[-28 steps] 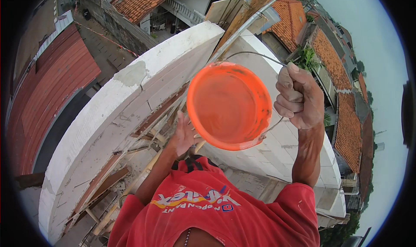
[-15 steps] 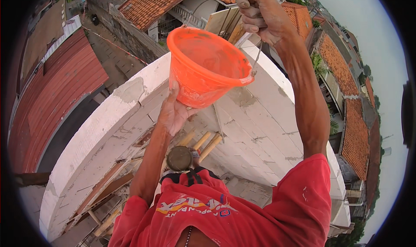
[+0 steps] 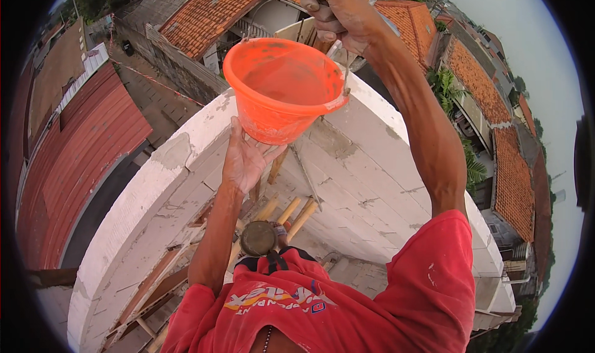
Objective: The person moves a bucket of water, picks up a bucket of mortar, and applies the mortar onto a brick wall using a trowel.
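Observation:
My right hand (image 3: pixel 324 25) is raised at the top centre, fingers curled round the wire handle of an orange bucket (image 3: pixel 279 114). My left hand (image 3: pixel 246 158) is under the bucket, its spread fingers supporting the base and lower side. The bucket hangs just below and left of my right hand, slightly tilted, with murky contents or residue that I cannot make out clearly. It is in front of the corner where white block walls (image 3: pixel 365 192) meet. Below my left hand, a round grey container (image 3: pixel 259 238) sits near wooden poles (image 3: pixel 304 213).
A curved white wall top (image 3: pixel 155 173) runs along my left, with timber scaffolding below. Beyond lie a red metal roof (image 3: pixel 83 167), an alley with barrier tape, orange tiled roofs (image 3: pixel 403 25) and palm leaves (image 3: pixel 443 90). A timber post stands behind the bucket.
The bucket has moved up and forward, away from my body, and swung slightly left. My right hand has risen with the handle; my left hand has moved up onto the bucket's base.

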The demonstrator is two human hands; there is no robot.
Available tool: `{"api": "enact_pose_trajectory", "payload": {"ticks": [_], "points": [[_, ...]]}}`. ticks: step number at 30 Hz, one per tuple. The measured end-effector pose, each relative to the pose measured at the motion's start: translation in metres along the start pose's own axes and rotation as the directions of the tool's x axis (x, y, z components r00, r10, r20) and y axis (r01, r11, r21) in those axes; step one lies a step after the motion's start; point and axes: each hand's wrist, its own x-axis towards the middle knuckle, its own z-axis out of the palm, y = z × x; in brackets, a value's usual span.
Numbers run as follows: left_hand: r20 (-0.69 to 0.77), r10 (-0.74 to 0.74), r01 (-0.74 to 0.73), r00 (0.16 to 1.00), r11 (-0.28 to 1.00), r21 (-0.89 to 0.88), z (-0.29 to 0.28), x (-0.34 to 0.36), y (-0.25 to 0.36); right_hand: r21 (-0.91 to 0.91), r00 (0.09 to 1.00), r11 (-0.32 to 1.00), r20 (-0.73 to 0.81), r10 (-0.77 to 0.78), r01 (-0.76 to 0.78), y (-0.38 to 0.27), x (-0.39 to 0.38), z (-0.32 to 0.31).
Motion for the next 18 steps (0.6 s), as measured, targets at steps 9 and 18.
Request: {"api": "enact_pose_trajectory", "payload": {"ticks": [9, 18], "points": [[0.017, -0.193, 0.193, 0.981, 0.981, 0.002, -0.036, -0.088, -0.052, 0.022, 0.973, 0.975, -0.070, 0.221, -0.220, -0.003, -0.122, 0.016], [0.039, -0.605, 0.605, 0.796, 0.790, -0.097, -0.065, -0.091, -0.096, -0.231, 0.894, 0.887, -0.309, 0.324, -0.401, 0.002, -0.215, 0.004]]}}
